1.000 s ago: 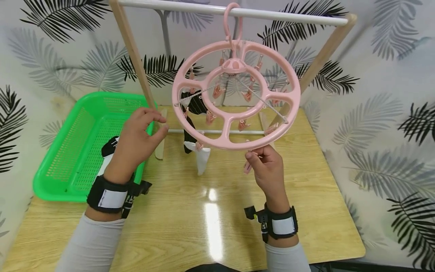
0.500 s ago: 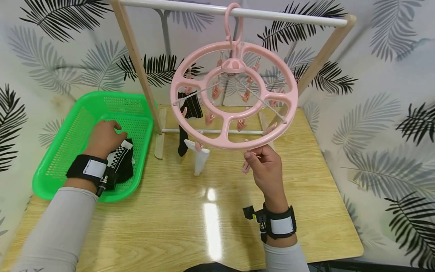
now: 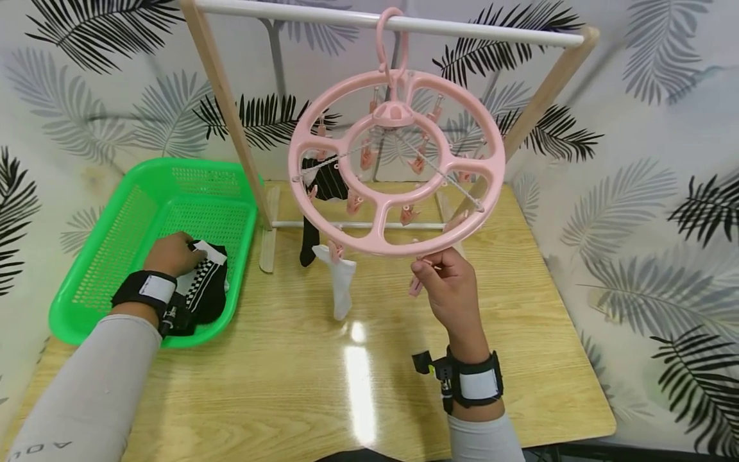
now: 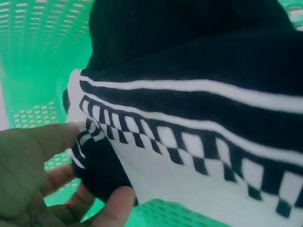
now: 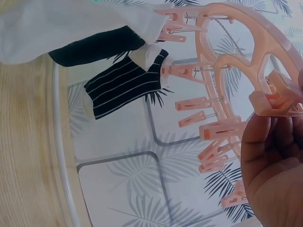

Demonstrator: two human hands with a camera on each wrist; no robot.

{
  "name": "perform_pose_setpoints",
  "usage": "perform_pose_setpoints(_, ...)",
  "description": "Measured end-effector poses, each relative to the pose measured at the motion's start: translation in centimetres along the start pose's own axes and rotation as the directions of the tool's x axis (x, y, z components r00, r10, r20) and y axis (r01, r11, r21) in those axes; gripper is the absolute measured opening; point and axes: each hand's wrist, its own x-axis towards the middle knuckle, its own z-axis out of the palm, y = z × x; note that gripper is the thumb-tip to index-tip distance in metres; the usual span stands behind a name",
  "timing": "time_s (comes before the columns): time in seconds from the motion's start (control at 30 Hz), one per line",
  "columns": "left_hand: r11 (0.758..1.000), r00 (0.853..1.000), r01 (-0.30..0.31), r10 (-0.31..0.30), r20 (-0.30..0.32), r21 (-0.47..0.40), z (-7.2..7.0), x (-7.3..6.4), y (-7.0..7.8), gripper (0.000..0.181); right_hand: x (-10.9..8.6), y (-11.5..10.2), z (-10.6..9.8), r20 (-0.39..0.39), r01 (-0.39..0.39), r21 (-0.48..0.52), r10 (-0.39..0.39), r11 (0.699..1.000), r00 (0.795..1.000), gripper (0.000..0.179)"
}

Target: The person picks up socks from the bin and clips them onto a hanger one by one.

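Note:
In the green basket [image 3: 66,308], my left hand [image 3: 172,255] grips the edge of a black-and-white sock [image 3: 202,273] with a checkered band. The left wrist view shows the thumb at the sock's edge [image 4: 137,127] and the fingers below it. My right hand [image 3: 453,282] pinches a pink clothespin [image 3: 416,285] below the rim of a round pink hanger [image 3: 375,244]. In the right wrist view that clothespin [image 5: 277,97] stands close to the camera. A white sock [image 3: 342,285] and a black striped sock [image 3: 330,181] hang from other clothespins on the hanger's left side.
The hanger hooks over a white bar [image 3: 300,9] between wooden posts [image 3: 228,109]. More dark socks lie in the basket around my left hand. All stand on a wooden table [image 3: 277,385] against a leaf-patterned backdrop.
My left hand has moved left and down from beside the hanger into the basket and taken hold of the checkered sock. My right hand stays at its clothespin. The white sock has swung slightly.

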Motion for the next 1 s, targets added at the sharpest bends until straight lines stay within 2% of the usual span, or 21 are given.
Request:
perform_pose_setpoints(0.07, 1.000, 1.000, -0.003, 0.003, -0.015, -0.007, 0.0, 0.0, 0.2, 0.033, 0.0, 0.0, -0.1, -0.003, -0.004, -0.004, 0.004, 1.000, 1.000, 0.042)
perform_pose_setpoints(0.13, 1.000, 1.000, -0.007, 0.007, -0.027, -0.017, 0.0, 0.0, 0.3, 0.040, -0.1, 0.0, -0.1, -0.007, -0.009, -0.006, 0.009, 1.000, 1.000, 0.041)
perform_pose_setpoints(0.23, 0.999, 0.998, -0.038, 0.038, -0.049, -0.004, -0.3, -0.1, 0.7, 0.041, -0.1, 0.0, -0.1, -0.008, -0.014, -0.002, 0.014, 1.000, 1.000, 0.038)
perform_pose_setpoints(0.4, 0.996, 0.992, -0.083, 0.084, -0.092, 0.008, -1.1, -0.6, 1.7, 0.020, 0.1, 0.0, -0.2, -0.005, 0.000, -0.010, 0.000, 1.000, 1.000, 0.033)
perform_pose_setpoints(0.47, 0.995, 0.990, -0.094, 0.095, -0.106, 0.014, -1.5, -0.9, 2.3, 0.022, 0.1, 0.0, -0.3, -0.005, 0.002, -0.015, -0.002, 1.000, 1.000, 0.033)
perform_pose_setpoints(0.7, 0.994, 0.989, -0.108, 0.109, -0.097, 0.017, -3.3, -2.6, 4.8, 0.033, 0.1, 0.1, -0.2, -0.017, -0.005, -0.028, 0.004, 1.000, 1.000, 0.040)
perform_pose_setpoints(0.8, 0.989, 0.977, -0.146, 0.143, -0.161, -0.001, -3.8, -3.8, 5.8, 0.033, 0.0, 0.1, -0.1, -0.023, -0.002, -0.032, 0.001, 0.999, 1.000, 0.038)
perform_pose_setpoints(0.9, 0.983, 0.952, -0.181, 0.170, -0.254, -0.018, -4.1, -5.2, 6.7, 0.030, 0.1, 0.1, -0.1, -0.025, 0.005, -0.038, -0.006, 0.999, 1.000, 0.034)
perform_pose_setpoints(1.0, 0.978, 0.927, -0.204, 0.180, -0.329, -0.039, -4.2, -6.4, 7.4, 0.028, 0.2, 0.2, 0.0, -0.025, 0.014, -0.041, -0.015, 0.999, 1.000, 0.038)
